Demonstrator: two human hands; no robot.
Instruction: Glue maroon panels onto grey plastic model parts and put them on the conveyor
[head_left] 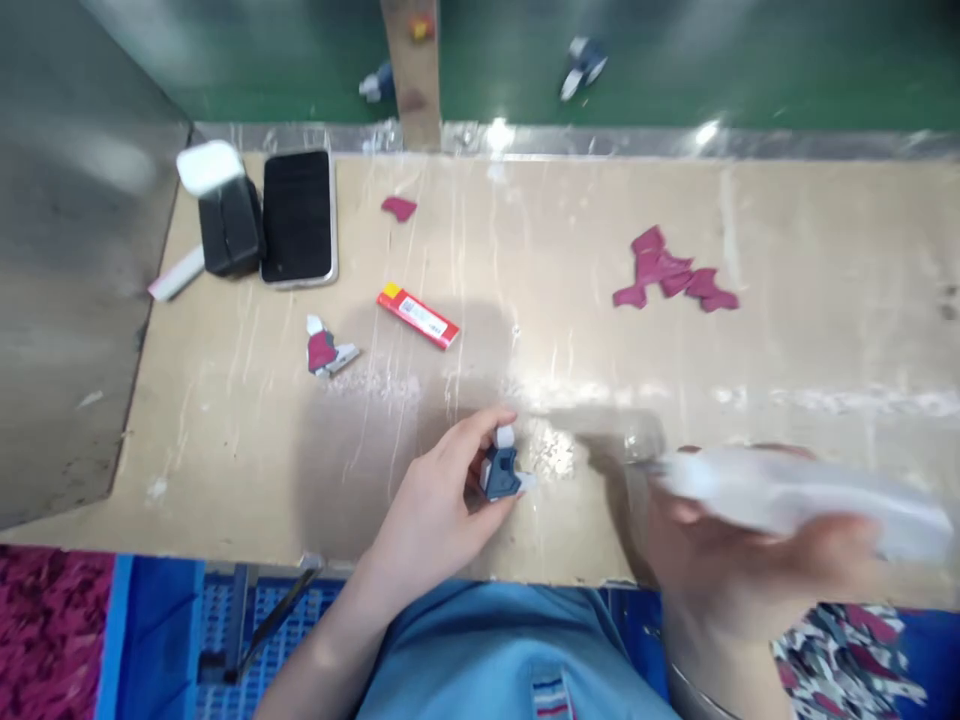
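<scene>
My left hand [442, 487] grips a small dark blue plastic part [500, 474] with light grey ends between thumb and fingers, low over the worktable [570, 350]. To its right, my right hand [750, 560] is closed around a whitish squeeze bottle [795, 495]. The bottle lies nearly level, its thin tip pointing left toward the dark part but apart from it. Motion blurs this hand and the bottle. A similar part with a maroon panel [322, 350] lies left of my left hand. Several loose maroon pieces [656, 265] sit farther back on the right.
A red packet [418, 316], a single maroon piece [399, 208], a phone [298, 215] and a black case [229, 225] lie on the table. A metal wall [67, 270] bounds the left. Behind runs a green belt [510, 85] carrying small parts. Blue crates [154, 640] stand below.
</scene>
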